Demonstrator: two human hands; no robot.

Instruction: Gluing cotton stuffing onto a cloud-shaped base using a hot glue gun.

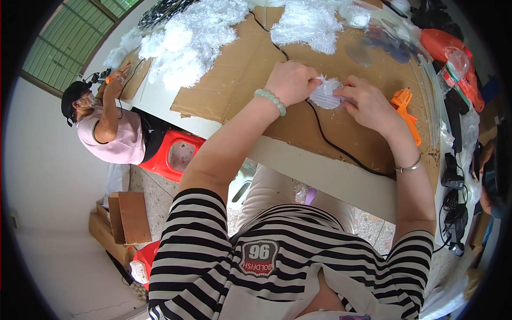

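Between my two hands is a small white piece of fringed, ribbed fabric (325,96), held just above the cardboard sheet (234,80). My left hand (290,82), with a green bead bracelet at its wrist, pinches the left edge of the piece. The fingers of my right hand (367,102) close on its right edge. An orange glue gun (405,114) lies on the cardboard right beside my right wrist. A black cable (322,130) runs from under the fabric toward my right forearm.
White fringed material (194,42) is heaped at the far left, with another pile (306,24) at the back. Clear plastic sheets (373,45) and a red bag (445,45) lie at the far right. A co-worker (109,125) sits at left on a red stool (178,154).
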